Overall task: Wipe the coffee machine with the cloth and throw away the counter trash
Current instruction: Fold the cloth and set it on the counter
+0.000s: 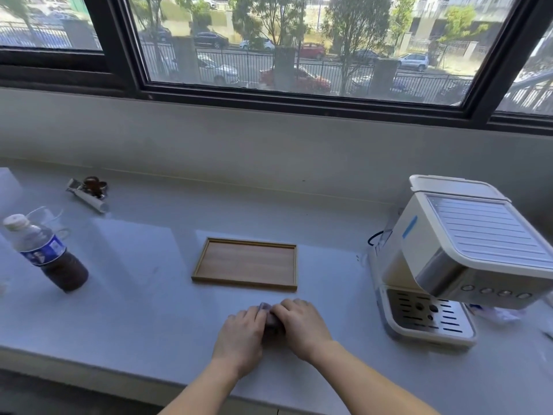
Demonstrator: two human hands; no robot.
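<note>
A small greyish-purple cloth [270, 320] lies on the grey counter [149, 310] near its front edge, mostly covered by my hands. My left hand [241, 336] and my right hand [300, 326] press down on it side by side, fingers closed over it. The cream coffee machine [466, 253] stands to the right, its drip tray [428, 319] facing me. Crumpled white paper trash [498, 313] lies on the counter just right of the machine's base, partly hidden by it.
A wooden tray [201, 266] sits just behind my hands. At the left stand a plastic bottle of dark liquid [45, 253] and a clear cup [49, 215]. A white tube and a dark hair clip [89, 191] lie at the back left. Windows run behind.
</note>
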